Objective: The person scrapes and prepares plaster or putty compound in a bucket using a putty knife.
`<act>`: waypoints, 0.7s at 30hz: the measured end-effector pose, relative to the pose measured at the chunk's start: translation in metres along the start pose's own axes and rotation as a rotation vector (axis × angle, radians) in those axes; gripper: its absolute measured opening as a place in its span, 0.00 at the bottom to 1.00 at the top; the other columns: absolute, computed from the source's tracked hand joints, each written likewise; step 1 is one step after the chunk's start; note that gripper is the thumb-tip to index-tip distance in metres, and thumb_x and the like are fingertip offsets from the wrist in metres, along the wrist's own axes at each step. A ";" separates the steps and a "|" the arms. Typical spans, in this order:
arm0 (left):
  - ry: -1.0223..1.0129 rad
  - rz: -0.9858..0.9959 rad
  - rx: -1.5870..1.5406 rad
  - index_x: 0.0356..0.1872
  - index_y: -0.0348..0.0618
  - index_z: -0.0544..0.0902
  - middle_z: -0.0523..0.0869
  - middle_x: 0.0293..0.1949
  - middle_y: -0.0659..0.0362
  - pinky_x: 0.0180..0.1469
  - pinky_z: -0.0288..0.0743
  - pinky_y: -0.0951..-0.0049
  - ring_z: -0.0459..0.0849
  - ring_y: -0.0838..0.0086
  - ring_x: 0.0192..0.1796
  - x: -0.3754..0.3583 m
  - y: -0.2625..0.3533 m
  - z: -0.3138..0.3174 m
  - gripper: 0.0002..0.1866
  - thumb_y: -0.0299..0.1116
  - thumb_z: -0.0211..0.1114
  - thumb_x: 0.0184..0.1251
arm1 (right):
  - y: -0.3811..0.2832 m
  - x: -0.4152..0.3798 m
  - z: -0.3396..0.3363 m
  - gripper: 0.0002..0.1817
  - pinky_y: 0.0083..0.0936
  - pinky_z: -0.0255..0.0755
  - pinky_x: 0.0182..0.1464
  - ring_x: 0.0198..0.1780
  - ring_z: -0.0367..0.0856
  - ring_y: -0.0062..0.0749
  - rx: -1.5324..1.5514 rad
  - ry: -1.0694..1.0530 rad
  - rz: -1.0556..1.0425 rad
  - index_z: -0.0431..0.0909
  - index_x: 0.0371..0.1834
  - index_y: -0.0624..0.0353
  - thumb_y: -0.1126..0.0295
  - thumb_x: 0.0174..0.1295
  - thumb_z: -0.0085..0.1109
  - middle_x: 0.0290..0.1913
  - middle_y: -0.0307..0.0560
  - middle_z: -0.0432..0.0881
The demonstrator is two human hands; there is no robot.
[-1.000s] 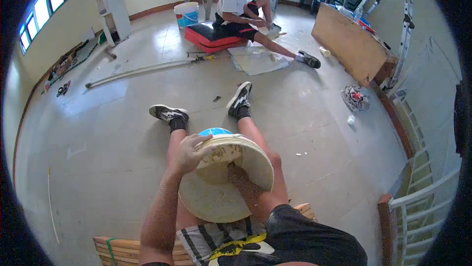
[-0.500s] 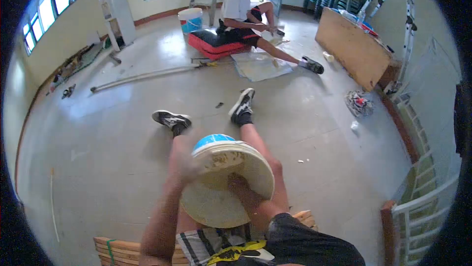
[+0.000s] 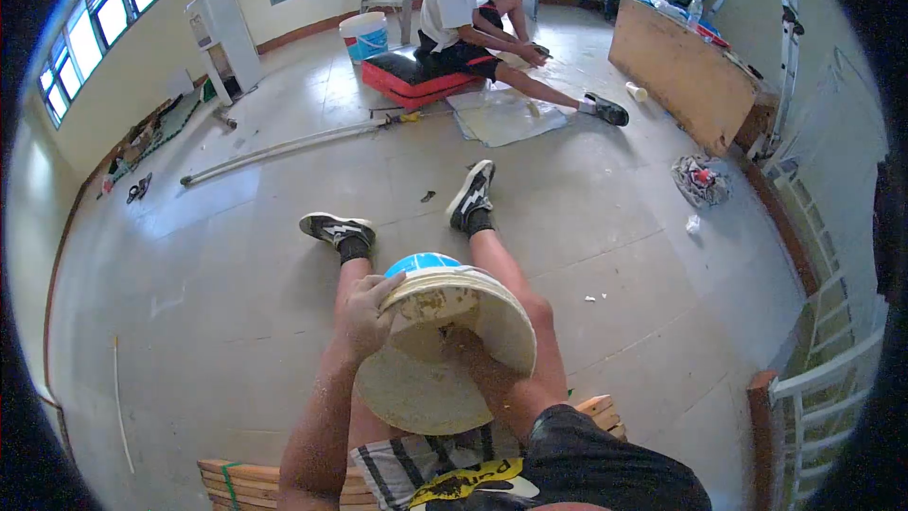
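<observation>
A white plastic bucket (image 3: 515, 322) with a blue-printed outside is tilted between my legs, its mouth facing me. Yellowish-brown residue coats the inner wall and bottom. My left hand (image 3: 367, 317) grips the left side of the rim, fingers over the edge. My right hand (image 3: 465, 350) reaches deep into the bucket near its bottom; shadow hides the fingers, and whether they hold anything cannot be made out.
Another person (image 3: 454, 19) sits ahead on a red-and-black cushion (image 3: 411, 86) beside a second bucket (image 3: 366, 38). A long pole (image 3: 293, 147) lies on the floor. Bundled wooden slats (image 3: 227, 483) lie beside me. A white railing (image 3: 823, 383) stands at right.
My left hand, blurred by motion before, now rests sharply on the bucket rim. My right hand stays inside the bucket. The other person's hands have shifted slightly.
</observation>
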State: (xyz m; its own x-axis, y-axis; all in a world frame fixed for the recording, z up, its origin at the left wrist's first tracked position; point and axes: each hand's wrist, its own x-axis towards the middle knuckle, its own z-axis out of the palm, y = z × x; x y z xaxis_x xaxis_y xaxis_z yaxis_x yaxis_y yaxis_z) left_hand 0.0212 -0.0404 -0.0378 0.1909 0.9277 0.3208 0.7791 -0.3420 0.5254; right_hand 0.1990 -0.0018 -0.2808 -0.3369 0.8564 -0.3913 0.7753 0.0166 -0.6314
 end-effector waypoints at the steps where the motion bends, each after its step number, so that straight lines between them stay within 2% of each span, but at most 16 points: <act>1: -0.004 -0.017 -0.038 0.57 0.43 0.81 0.82 0.49 0.44 0.56 0.74 0.61 0.82 0.54 0.50 0.001 -0.001 0.000 0.22 0.27 0.64 0.59 | -0.003 0.002 -0.001 0.33 0.43 0.59 0.69 0.65 0.68 0.58 -0.002 0.004 -0.001 0.64 0.69 0.57 0.46 0.70 0.36 0.65 0.66 0.69; 8: 0.002 0.009 -0.038 0.56 0.42 0.82 0.82 0.48 0.43 0.53 0.76 0.61 0.82 0.53 0.49 0.007 0.008 -0.006 0.21 0.29 0.65 0.59 | -0.006 0.007 -0.006 0.33 0.43 0.58 0.70 0.66 0.67 0.58 0.011 0.006 -0.006 0.63 0.69 0.58 0.45 0.71 0.35 0.66 0.66 0.68; 10: -0.035 -0.103 -0.118 0.56 0.43 0.82 0.83 0.43 0.47 0.56 0.73 0.63 0.80 0.55 0.52 0.010 0.011 -0.009 0.21 0.29 0.63 0.60 | -0.006 0.007 -0.007 0.34 0.43 0.57 0.70 0.67 0.67 0.58 0.008 0.010 -0.001 0.63 0.69 0.58 0.44 0.71 0.34 0.66 0.66 0.68; 21: 0.011 -0.024 -0.061 0.55 0.40 0.82 0.79 0.41 0.46 0.53 0.72 0.63 0.77 0.55 0.48 0.008 -0.022 -0.001 0.19 0.30 0.60 0.63 | -0.017 0.009 -0.013 0.35 0.43 0.56 0.72 0.68 0.66 0.58 0.050 0.000 0.056 0.63 0.70 0.59 0.42 0.73 0.32 0.67 0.67 0.67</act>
State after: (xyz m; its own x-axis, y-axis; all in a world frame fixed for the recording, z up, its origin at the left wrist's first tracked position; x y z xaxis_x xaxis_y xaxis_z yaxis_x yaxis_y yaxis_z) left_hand 0.0052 -0.0257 -0.0461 0.1658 0.9344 0.3154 0.7458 -0.3281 0.5798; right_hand 0.1893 0.0125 -0.2653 -0.2934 0.8552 -0.4272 0.7656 -0.0575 -0.6408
